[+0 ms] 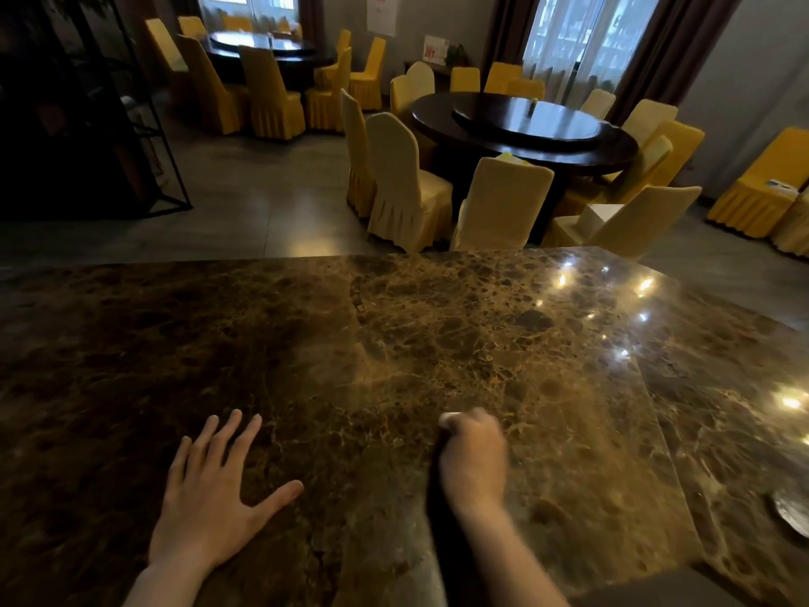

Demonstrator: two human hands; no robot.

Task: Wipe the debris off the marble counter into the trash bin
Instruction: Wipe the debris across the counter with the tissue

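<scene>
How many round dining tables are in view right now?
2. One round table sits beyond the counter, right of centre, ringed by chairs. The other table is farther back on the left. More may be out of frame.

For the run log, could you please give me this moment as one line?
left hand: flat, open, on counter | right hand: fisted, white bit at fingertips, blurred | bin: not in view | debris: none clearly visible

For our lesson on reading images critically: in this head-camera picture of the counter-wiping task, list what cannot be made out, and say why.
- Trash bin: not in the head view at all.
- Right hand: motion-blurred fist; something pale shows at its fingertips, too smeared to identify.
- Debris on the marble counter: indistinguishable from the speckled pattern and glare.
- Shiny round object: cut off by the right edge.
- Left hand: flat, clearly empty.
</scene>
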